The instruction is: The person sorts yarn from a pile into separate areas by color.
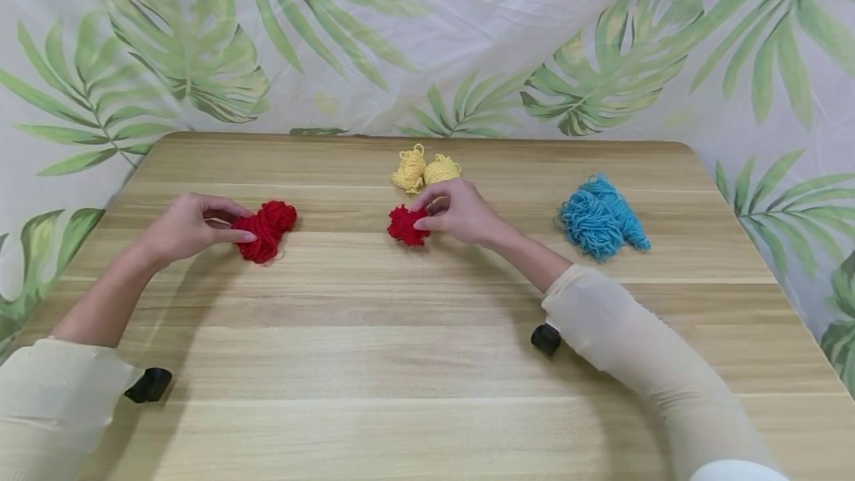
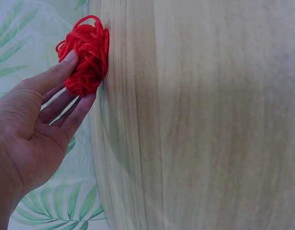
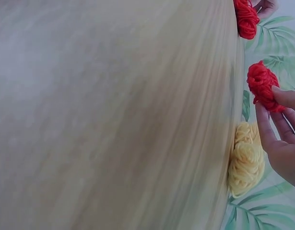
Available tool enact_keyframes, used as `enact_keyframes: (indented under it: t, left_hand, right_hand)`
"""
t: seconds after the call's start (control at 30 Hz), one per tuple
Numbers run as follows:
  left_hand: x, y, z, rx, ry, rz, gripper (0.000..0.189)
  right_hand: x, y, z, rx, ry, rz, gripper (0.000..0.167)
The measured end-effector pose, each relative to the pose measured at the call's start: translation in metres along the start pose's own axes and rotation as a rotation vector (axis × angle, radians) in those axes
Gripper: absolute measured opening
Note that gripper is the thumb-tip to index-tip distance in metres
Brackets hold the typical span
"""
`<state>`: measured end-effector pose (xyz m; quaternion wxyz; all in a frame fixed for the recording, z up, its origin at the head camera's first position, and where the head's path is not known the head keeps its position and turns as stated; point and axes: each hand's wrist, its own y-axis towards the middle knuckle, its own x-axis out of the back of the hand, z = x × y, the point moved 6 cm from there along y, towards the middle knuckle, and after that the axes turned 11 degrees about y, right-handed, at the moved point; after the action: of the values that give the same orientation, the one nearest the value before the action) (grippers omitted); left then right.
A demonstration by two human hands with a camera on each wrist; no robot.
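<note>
On the left of the table, my left hand [image 1: 190, 225] pinches a red yarn bundle [image 1: 269, 231] between thumb and fingers. The left wrist view shows the thumb on one side of this looped red yarn [image 2: 87, 57], which touches the table. Near the middle, my right hand [image 1: 461, 212] pinches a smaller red yarn ball [image 1: 406, 226]. In the right wrist view that red ball [image 3: 262, 86] is held clear of the tabletop by thumb and fingertips. Just behind the right hand sit two yellow yarn balls [image 1: 409, 171], side by side.
Blue yarn bundles [image 1: 594, 220] lie together on the right side of the wooden table [image 1: 374, 362]. A leaf-print cloth [image 1: 467, 36] hangs behind the table's far edge. Black wrist devices [image 1: 546, 339] stick out under both cream sleeves.
</note>
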<state>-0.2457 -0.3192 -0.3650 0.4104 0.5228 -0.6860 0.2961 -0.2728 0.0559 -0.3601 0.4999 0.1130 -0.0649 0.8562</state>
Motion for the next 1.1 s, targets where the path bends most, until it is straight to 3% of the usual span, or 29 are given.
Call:
enact_keyframes:
  t: [0.63, 1.1]
  left_hand:
    - [0.0, 0.0, -0.001, -0.011, -0.017, 0.0, 0.031]
    - [0.0, 0.0, 0.0, -0.004, -0.016, 0.008, 0.031]
  right_hand:
    - [-0.025, 0.016, 0.007, 0.069, -0.005, 0.047, 0.018]
    - [-0.035, 0.026, 0.004, 0.054, -0.005, 0.05, 0.019]
